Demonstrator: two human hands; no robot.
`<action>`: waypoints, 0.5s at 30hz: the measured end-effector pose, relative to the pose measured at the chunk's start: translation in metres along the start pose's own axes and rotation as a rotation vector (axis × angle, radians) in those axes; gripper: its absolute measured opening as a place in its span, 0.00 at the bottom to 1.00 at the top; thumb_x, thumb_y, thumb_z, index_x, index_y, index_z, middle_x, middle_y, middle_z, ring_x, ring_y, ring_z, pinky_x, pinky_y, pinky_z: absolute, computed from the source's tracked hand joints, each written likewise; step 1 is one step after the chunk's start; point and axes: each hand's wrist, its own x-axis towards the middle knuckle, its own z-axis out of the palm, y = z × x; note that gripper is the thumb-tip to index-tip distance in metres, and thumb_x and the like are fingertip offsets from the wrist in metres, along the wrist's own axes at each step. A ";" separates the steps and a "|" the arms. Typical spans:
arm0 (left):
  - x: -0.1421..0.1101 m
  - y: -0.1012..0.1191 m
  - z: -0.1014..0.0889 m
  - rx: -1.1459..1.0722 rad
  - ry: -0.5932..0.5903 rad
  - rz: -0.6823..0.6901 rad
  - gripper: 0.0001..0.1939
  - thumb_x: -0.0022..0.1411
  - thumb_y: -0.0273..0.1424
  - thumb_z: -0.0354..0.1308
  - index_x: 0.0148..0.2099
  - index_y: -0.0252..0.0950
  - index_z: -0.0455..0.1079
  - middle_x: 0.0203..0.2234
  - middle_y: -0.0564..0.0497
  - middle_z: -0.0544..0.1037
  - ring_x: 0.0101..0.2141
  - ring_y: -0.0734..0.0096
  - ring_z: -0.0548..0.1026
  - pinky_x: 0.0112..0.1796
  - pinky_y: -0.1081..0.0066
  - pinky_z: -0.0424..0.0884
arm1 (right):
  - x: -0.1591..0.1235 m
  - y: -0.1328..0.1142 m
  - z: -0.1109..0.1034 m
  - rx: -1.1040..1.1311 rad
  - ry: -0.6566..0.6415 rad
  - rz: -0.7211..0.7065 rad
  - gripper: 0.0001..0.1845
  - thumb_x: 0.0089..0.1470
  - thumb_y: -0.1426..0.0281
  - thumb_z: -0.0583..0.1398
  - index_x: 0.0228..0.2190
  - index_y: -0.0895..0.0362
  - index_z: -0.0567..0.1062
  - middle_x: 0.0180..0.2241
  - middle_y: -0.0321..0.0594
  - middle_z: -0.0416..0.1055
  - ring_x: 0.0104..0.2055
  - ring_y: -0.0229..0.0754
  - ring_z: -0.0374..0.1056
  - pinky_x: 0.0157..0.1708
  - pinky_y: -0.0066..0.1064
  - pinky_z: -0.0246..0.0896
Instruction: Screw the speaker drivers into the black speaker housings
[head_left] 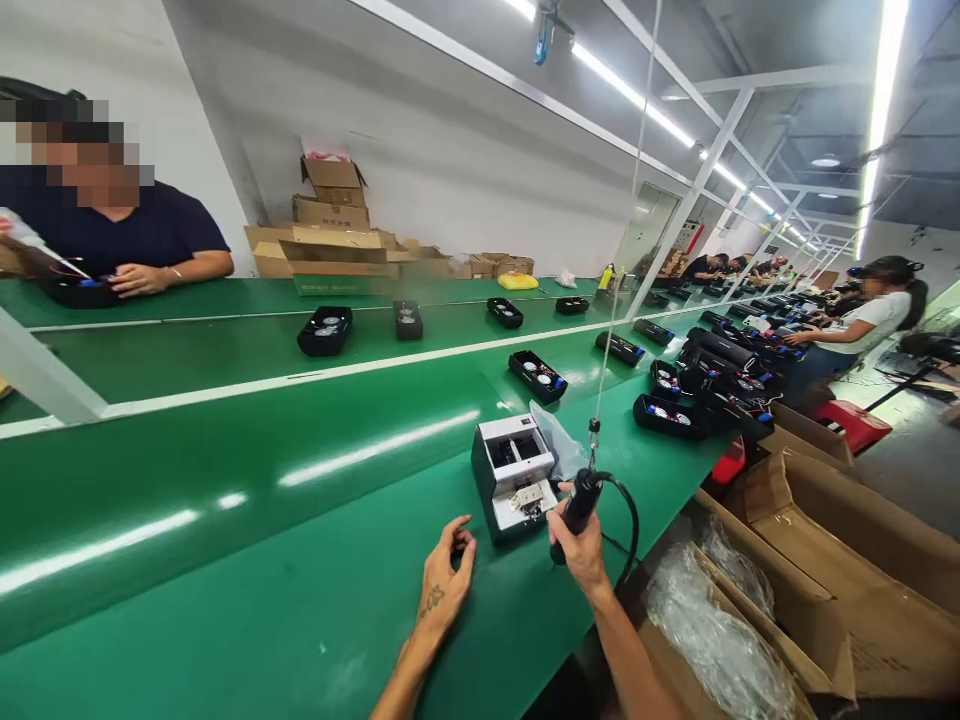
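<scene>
My right hand (578, 548) is wrapped round a black electric screwdriver (579, 507) that hangs from a cord and has a black cable looping off to the right. It is held beside a small grey and white machine (514, 474) standing on the green bench (300, 600). My left hand (445, 580) rests on the bench just left of that machine, fingers curled in a pinch near its corner; what they hold is too small to make out. A clear plastic bag (556, 440) lies behind the machine.
Black trays with parts (537, 376) lie along the green conveyor (225, 350), and more are piled at the right (712, 385). A person in dark blue sits at the far left (127, 235); others work at the right. Open cardboard boxes (817, 560) stand right of me.
</scene>
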 end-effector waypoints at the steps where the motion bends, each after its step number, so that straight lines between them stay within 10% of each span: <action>1: 0.000 0.001 0.001 -0.038 -0.008 -0.022 0.28 0.56 0.49 0.70 0.53 0.40 0.77 0.35 0.50 0.80 0.40 0.59 0.79 0.50 0.60 0.73 | 0.002 -0.006 0.001 0.074 -0.028 0.019 0.24 0.54 0.56 0.72 0.45 0.56 0.74 0.20 0.27 0.68 0.17 0.37 0.63 0.21 0.30 0.62; 8: -0.021 0.006 0.027 -0.464 -0.235 -0.295 0.28 0.51 0.49 0.77 0.48 0.38 0.79 0.35 0.51 0.80 0.37 0.64 0.80 0.50 0.61 0.77 | 0.038 -0.057 0.036 0.291 0.043 -0.163 0.23 0.58 0.56 0.70 0.44 0.51 0.66 0.21 0.22 0.62 0.17 0.34 0.61 0.20 0.28 0.59; 15: -0.038 0.006 0.041 -0.795 -0.536 -0.645 0.23 0.52 0.32 0.76 0.50 0.32 0.81 0.44 0.40 0.83 0.45 0.56 0.83 0.59 0.50 0.74 | 0.054 -0.048 0.057 0.044 -0.005 -0.107 0.20 0.55 0.58 0.72 0.38 0.53 0.69 0.19 0.24 0.66 0.18 0.35 0.62 0.22 0.29 0.62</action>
